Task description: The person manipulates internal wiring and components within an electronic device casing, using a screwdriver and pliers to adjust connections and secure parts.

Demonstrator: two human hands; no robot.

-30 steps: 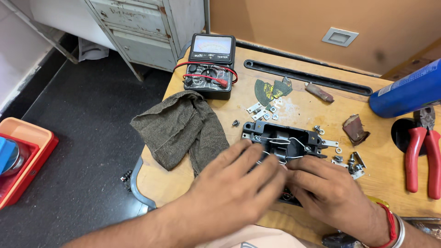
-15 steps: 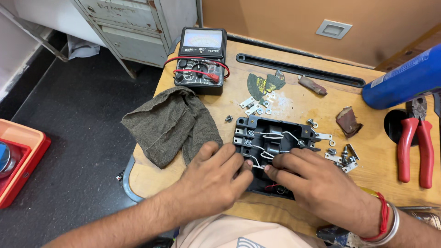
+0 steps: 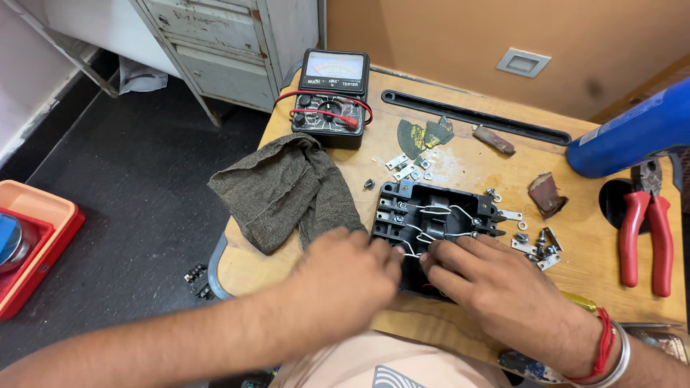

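- Black plastic switch housing lies flat, open side up, mid-worktop, with thin white wires looped across its inside.
- Left hand comes in from lower left, knuckles up, fingers curled down at the housing's near-left edge. Fingertips are hidden under the hand; it looks like a pinch on a wire or terminal, but I cannot tell how tight or on what.
- Right hand comes in from lower right, palm down, fingers stretched forward and resting on the housing's near edge at the wires. Loosely closed, no clear grip on anything. Red thread and metal bangle on the wrist.
- The two hands nearly meet over the near side of the housing.
- Risk: the housing is not clamped, so a sideways pull on a wire could slide or tip it.
- Risk: loose small metal plates and screws sit just right of the housing, more plates beyond its far-left corner. A wrist sweep could scatter them off the edge.
- Risk: the thin wires could kink or come off their terminals if tugged hard.
- Grey-green cloth lies just left of the housing, overhanging the edge; a forearm could drag it.
- Also there: analogue multimeter at the far edge, red-handled pliers and blue cylinder far right.
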